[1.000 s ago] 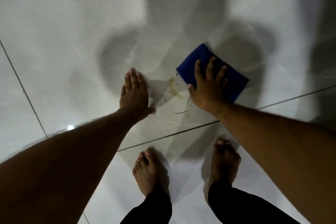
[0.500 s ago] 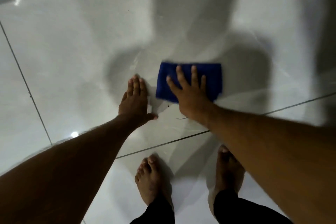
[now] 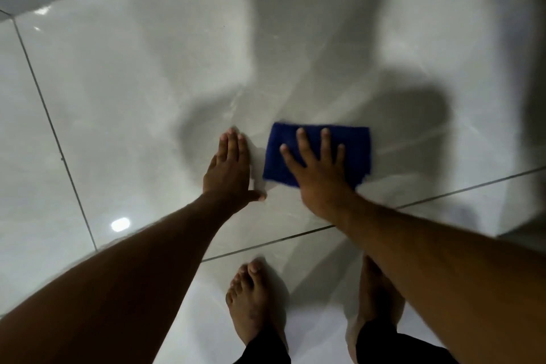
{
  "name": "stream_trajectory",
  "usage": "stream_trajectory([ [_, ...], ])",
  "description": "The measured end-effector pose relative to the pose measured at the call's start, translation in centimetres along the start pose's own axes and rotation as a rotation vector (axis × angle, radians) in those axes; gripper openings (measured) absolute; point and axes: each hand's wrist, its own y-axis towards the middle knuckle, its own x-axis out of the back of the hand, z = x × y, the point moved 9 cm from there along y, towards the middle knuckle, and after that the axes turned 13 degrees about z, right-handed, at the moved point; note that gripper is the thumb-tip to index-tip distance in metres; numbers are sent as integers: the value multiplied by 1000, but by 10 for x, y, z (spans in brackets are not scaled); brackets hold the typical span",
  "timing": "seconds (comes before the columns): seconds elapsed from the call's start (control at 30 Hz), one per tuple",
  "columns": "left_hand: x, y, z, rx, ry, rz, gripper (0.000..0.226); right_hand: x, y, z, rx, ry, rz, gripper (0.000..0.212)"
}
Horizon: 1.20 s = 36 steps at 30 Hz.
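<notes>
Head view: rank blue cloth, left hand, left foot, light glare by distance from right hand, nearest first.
1. blue cloth: under the right hand, touching.
2. left hand: just to its left.
3. left foot: below, toward the person.
4. light glare: far left.

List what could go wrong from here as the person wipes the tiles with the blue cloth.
1. The right hand presses the blue cloth with flat, spread fingers and no grip round it, so the cloth may bunch or slip out mid-stroke.
2. The left hand is braced flat on the glossy floor and the left foot is bare; if the tile is damp, which I cannot tell, either could slide.
</notes>
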Motion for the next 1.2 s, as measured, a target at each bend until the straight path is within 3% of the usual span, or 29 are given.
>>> stream_trajectory([
  [0.13, 2, -1, -1, -10, 7, 16, 143, -71, -65, 10, 215, -160, 98, 104],
  [0.3, 2, -1, -1, -14, -7, -3, 143, -43, -54, -74, 16, -95, 66, 114],
  [0.4, -1, 0, 0, -7, -6, -2, 143, 0, -7, -59, -126, 10, 7, 109],
  [0.57, -1, -1, -1, -13, -4, -10, 143, -17, -9, 2, 7, 15, -6, 110],
  [0.7, -2, -1, -1, -11, 7, -1, 144, -76, -67, -25, 40, 19, 69, 122],
  [0.83, -1, 0, -2, -25, -7, -7, 143, -40, -59, -96, -134, 55, -24, 101],
  [0.93, -1, 0, -2, -23, -11, -2, 142, 7, -8, -120, -311, 175, -58, 102],
  [1.07, -1, -1, -1, -20, -3, -5, 143, 41, 32, -68, -251, 220, -99, 99],
  [1.2, 1, -2, -4, -12, 12, 7, 144, -7, -5, -6, -23, 55, -123, 111],
])
